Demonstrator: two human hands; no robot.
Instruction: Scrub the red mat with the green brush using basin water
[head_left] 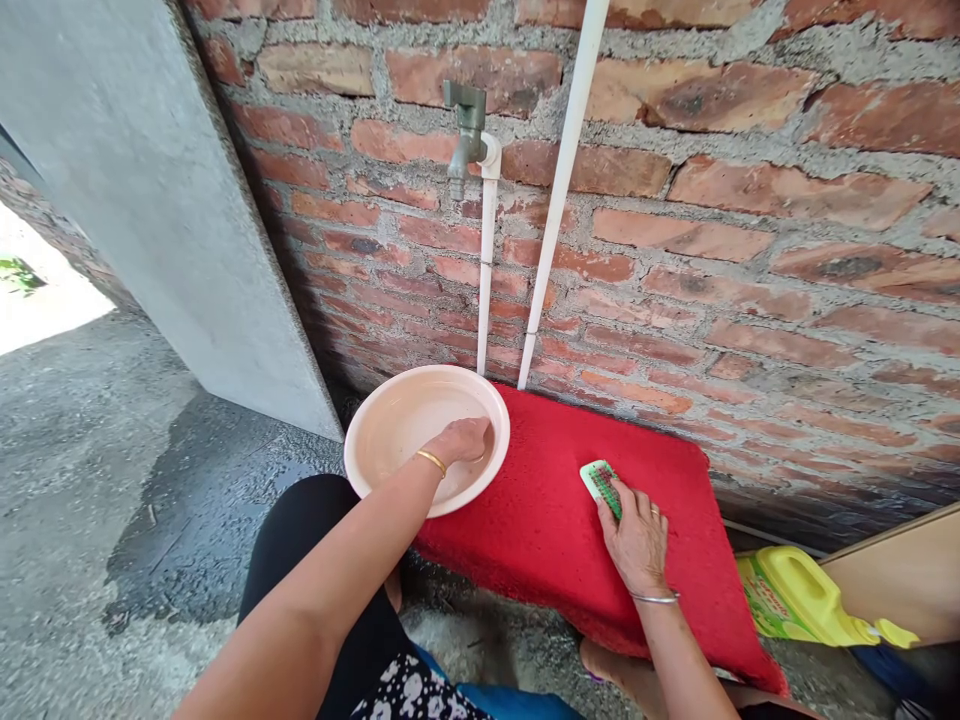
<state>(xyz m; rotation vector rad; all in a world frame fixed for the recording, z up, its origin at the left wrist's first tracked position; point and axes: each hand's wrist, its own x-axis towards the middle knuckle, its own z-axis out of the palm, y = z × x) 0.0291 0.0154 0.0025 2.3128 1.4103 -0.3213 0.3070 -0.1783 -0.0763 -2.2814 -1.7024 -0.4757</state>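
Observation:
My left hand (463, 437) reaches down into a pale pink basin (358, 452), a gold bangle at its wrist. Its fingers are curled and closed near the basin's right inner wall; what they hold, if anything, is hidden. Shallow water (420, 430) seems to lie in the basin. A scrubbing brush (600, 482), green and white, is gripped in my right hand (637, 535), which wears a ring and a silver bracelet. The brush rests on the red cloth (547, 500) draped over a low surface. Beside the cloth's left end sits the basin.
A grey tap (468, 130) and white pipes (564, 180) run along the brick wall (720, 180). A grey slab (172, 200) leans at the left above wet concrete floor (202, 520). At the right, a yellow jug (799, 595) lies on its side by a tan board (900, 570).

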